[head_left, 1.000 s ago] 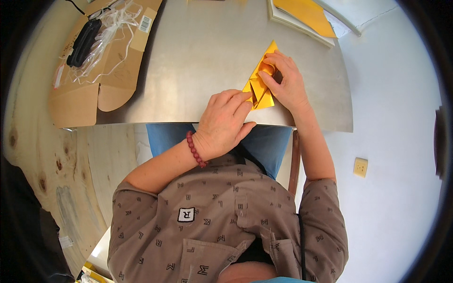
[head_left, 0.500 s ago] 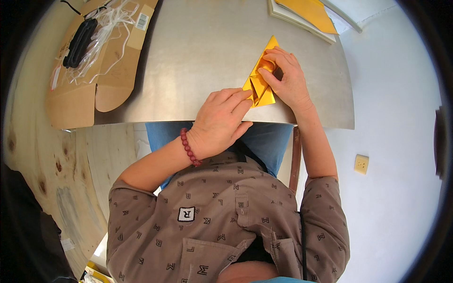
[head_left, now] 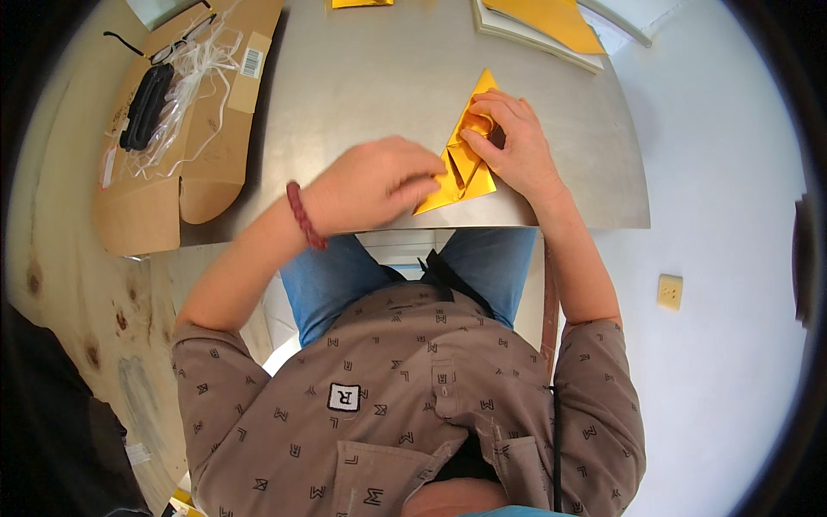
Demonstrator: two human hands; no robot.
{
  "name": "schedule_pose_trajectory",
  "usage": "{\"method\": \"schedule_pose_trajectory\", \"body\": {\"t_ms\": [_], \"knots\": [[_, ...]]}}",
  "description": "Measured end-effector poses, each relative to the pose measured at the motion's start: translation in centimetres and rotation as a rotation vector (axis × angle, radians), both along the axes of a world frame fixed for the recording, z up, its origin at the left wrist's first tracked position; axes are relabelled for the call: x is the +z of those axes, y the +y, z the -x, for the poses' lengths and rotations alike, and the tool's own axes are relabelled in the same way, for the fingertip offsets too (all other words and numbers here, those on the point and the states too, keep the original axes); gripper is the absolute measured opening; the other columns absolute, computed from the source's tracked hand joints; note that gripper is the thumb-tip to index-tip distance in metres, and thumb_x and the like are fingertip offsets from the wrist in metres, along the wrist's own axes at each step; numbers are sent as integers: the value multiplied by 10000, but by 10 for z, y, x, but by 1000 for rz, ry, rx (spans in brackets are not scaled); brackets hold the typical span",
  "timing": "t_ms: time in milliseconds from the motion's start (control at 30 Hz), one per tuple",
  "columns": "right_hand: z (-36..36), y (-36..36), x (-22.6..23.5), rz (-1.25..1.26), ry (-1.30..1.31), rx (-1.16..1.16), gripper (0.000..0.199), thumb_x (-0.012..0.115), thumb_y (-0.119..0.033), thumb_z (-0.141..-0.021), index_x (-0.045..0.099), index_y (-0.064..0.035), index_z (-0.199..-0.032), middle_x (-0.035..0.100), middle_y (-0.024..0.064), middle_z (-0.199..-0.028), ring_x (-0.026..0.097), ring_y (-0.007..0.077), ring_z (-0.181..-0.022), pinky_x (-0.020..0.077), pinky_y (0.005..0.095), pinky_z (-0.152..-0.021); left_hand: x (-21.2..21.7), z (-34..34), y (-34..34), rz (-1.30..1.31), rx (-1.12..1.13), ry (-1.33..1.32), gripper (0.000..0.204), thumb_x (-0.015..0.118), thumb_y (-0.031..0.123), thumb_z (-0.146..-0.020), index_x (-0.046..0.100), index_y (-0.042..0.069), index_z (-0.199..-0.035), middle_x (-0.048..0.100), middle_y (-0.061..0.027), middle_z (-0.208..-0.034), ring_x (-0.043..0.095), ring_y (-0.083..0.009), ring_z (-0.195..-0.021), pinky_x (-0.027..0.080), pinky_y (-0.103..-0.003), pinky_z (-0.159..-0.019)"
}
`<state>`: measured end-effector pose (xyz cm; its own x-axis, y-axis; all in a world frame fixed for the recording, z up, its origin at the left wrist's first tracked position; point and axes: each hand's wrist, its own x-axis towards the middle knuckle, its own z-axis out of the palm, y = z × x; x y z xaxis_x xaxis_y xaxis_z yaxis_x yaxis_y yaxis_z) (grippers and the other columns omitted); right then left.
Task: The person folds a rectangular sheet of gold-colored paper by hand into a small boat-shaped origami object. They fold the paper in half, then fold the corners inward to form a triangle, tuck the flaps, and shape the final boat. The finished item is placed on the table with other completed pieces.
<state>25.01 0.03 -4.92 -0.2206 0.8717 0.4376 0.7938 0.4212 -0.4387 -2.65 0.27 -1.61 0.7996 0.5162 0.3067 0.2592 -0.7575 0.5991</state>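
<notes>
Item: folded gold paper, centre of the frame, flat on the grey metal table near its front edge. My left hand presses its lower left corner with fingertips; my right hand pinches a fold at its upper right. Cardboard box, upper left.

I see a grey metal table carrying a folded gold paper near its front edge. A flattened cardboard box overhangs its left side, holding a black strap and clear plastic. Yellow sheets lie at the far edge.
</notes>
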Motion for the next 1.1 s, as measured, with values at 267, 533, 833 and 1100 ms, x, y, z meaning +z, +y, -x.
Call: {"method": "schedule_pose_trajectory", "body": {"t_ms": [267,533,833,1100], "knots": [[0,0,3,15,-31,5,353,776,-279,-888,691,-68,-1158,696,108,-1288,623,303,-1250,374,520,-1179,-9,-46,74,-186,-13,-10,178,649,196,-1000,739,81,-1103,731,-86,-1140,656,-319,-1108,540,-418,-982],[-3,0,-1,-2,-14,11,369,783,-296,-886,681,-86,-1172,681,89,-1301,614,299,-1256,374,548,-1176,-29,-55,94,-294,-121,31,190,714,216,-970,728,74,-1095,711,-82,-1148,621,-312,-1124,517,-411,-1020],[-12,-6,6,-22,287,-241,352,754,-229,-935,700,-58,-1238,711,135,-1290,609,335,-1273,482,418,-1088,-27,-53,94,-272,-128,65,261,757,207,-927,703,111,-1164,704,-68,-1172,615,-321,-1146,491,-438,-1049],[-25,11,23,140,905,-183,321,686,-192,-1010,689,-29,-1287,741,106,-1248,674,237,-1186,495,343,-1059,-27,-53,90,-245,-98,73,332,750,227,-936,696,124,-1247,709,-56,-1197,611,-307,-1168,473,-428,-1075]]}}
